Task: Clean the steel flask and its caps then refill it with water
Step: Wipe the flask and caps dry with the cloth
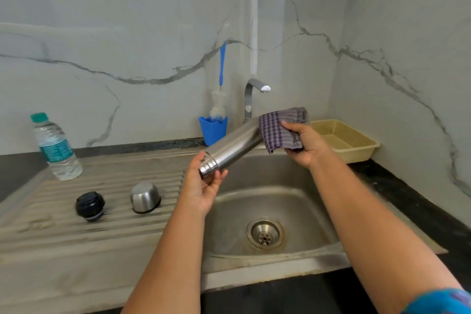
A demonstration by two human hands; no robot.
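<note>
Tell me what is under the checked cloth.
The checked cloth wraps the base end of the steel flask, gripped by the right hand. The flask's bottom is covered and unseen.

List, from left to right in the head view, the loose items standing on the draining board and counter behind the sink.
Water bottle → black cap → steel cup cap → blue brush holder → tap → cream basket.

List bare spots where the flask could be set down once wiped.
Free: the ribbed drainboard in front of the black cap and steel cap; the strip between water bottle and blue cup; the sink basin around the drain. Crowded: behind the basin, around the tap and basket.
</note>
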